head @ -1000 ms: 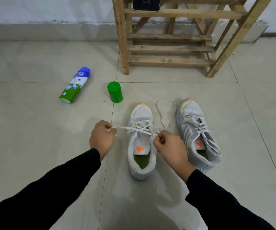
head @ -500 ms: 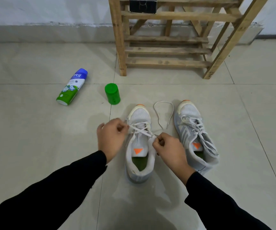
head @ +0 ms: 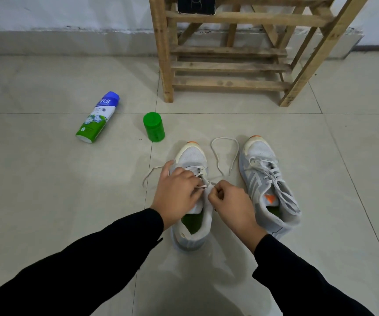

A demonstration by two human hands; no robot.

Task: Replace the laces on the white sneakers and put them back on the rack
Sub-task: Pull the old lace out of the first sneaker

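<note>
Threading the left sneaker (head: 193,157), which stands on the floor (head: 47,201) before the rack (head: 229,67), the left hand (head: 177,192) grips its lace (head: 225,138) over the eyelets and the right hand (head: 231,206) pinches it; next, probably, feeding an end through another eyelet. Two sneakers (head: 261,156), one spray can (head: 97,117), one green cap (head: 154,130)

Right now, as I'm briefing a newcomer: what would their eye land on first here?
The left hand and right hand pinch a white lace over the unfinished sneaker, mid-floor. A laced sneaker stands to its right. A green cap and a toppled spray can sit farther left, before the wooden rack.
</note>
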